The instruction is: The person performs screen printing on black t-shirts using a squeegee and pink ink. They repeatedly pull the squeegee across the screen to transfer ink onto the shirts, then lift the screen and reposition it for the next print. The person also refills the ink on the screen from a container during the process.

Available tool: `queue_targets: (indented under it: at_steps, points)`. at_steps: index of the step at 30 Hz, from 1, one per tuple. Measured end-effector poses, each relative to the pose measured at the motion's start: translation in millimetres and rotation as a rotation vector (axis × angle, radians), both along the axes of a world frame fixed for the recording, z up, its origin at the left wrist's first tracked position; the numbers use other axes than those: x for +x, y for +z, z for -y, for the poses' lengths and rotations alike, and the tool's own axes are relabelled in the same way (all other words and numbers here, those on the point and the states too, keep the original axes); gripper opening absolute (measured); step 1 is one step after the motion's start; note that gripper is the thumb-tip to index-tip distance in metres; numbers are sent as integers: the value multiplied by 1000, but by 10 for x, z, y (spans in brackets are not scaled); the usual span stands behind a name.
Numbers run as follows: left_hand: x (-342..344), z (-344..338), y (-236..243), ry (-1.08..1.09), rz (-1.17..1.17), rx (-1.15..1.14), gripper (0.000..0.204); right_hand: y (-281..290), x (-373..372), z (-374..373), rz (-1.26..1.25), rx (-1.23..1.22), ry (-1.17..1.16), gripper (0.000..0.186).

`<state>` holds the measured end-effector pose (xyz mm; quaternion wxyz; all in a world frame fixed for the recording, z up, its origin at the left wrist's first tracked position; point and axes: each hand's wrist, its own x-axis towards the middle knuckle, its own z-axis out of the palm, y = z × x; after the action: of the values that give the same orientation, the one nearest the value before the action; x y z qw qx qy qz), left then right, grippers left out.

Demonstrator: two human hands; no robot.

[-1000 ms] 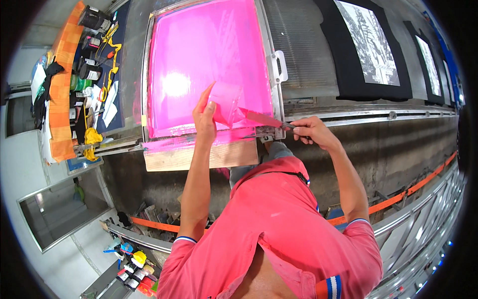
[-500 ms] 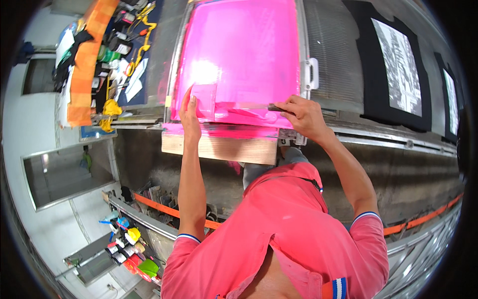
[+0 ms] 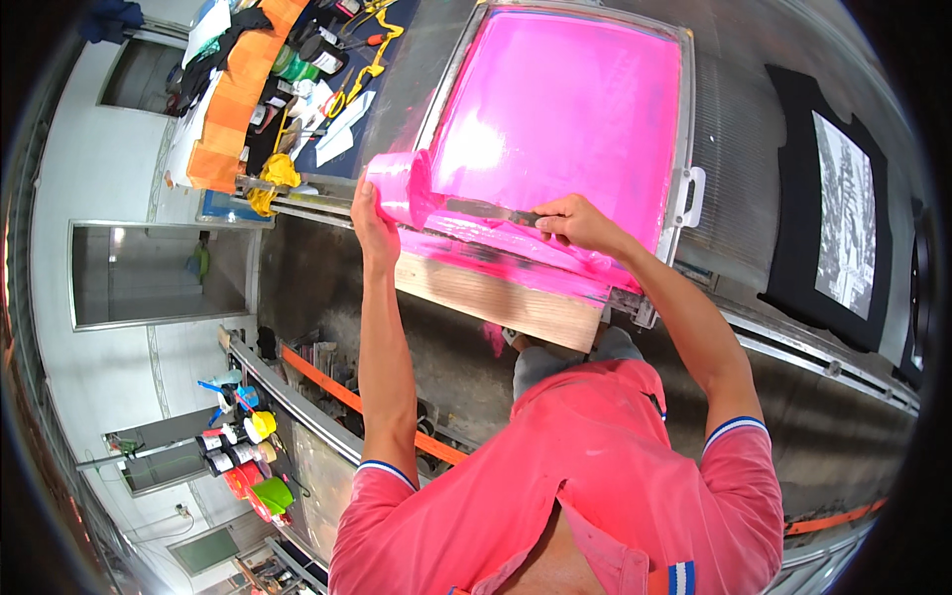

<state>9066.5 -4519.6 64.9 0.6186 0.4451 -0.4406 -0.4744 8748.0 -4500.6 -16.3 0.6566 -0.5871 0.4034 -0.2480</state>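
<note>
My left hand [image 3: 375, 226] is closed around the side of a pink-smeared tub [image 3: 390, 186]. The tub lies tilted over the near left corner of a screen-printing frame [image 3: 686, 119], its mouth toward the right. Between the thumb and fingers of my right hand [image 3: 580, 224] is the handle of a flat ink spatula [image 3: 481, 208]. Its blade points left and reaches to the tub's mouth. Glossy pink ink [image 3: 565, 109] covers the screen, with a thicker streak along its near side below the blade.
A wooden board [image 3: 496, 302] juts from the frame's near edge. A white handle [image 3: 691, 196] sits at its right side. Farther right lies a black shirt [image 3: 793, 198] with a white print. Bottles, yellow scissors [image 3: 340, 102] and papers crowd the table at the far left.
The tub has been raised and tipped onto its side, and the spatula blade has come to its mouth. The whole view has turned, so the frame appears farther right.
</note>
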Motion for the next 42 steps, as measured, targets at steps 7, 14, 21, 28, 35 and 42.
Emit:
queue_targets:
  at_steps: [7,14,21,28,35,42]
  points:
    - [76,149,-96,233,259,127,62,157,-51,-1,-67,125,20,25]
    - [-85,119,-460,392,220,391,80,74,-102,-412,-667,-651,-123,29]
    - [-122,-47,-333,39,-233,339,44,507,-829,-954,-764,-621,-243,27]
    - [-119,-98,-316,-48,-462,356,35,835,-859,-907,-589,-755,-378,26]
    - [-483,-188,-198,-240,-345,175,57,455,-617,-897,-291,-416,-221,28]
    - [-477,-160,-205,-53,-264,123,43,488,-832,-991,160,460,-136,34]
